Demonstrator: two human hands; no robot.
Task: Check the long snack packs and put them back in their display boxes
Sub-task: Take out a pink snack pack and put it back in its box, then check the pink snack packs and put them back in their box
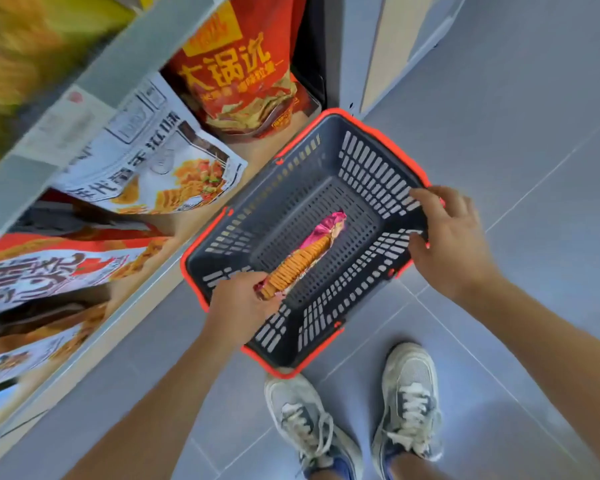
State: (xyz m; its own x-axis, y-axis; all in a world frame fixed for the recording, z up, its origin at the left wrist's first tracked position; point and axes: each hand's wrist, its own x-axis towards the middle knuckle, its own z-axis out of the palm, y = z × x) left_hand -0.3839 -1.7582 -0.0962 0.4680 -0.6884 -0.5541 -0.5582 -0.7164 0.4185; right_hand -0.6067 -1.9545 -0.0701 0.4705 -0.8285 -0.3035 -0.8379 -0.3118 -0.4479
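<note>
A long snack pack [303, 258], pink foil with a row of orange crackers showing, lies slanted inside a grey shopping basket [361, 157] with an orange rim, which stands on the floor. My left hand [238, 308] pinches the pack's near end at the basket's near-left side. My right hand [447, 237] grips the basket's right rim, fingers curled over the edge. I see no display boxes for the long packs.
On the left a low shelf holds large snack bags: a red one [239, 71] at the back, a white one [153, 161], and more red and white bags nearer. Grey floor tiles [534, 133] extend to the right. My two sneakers [357, 417] stand just below the basket.
</note>
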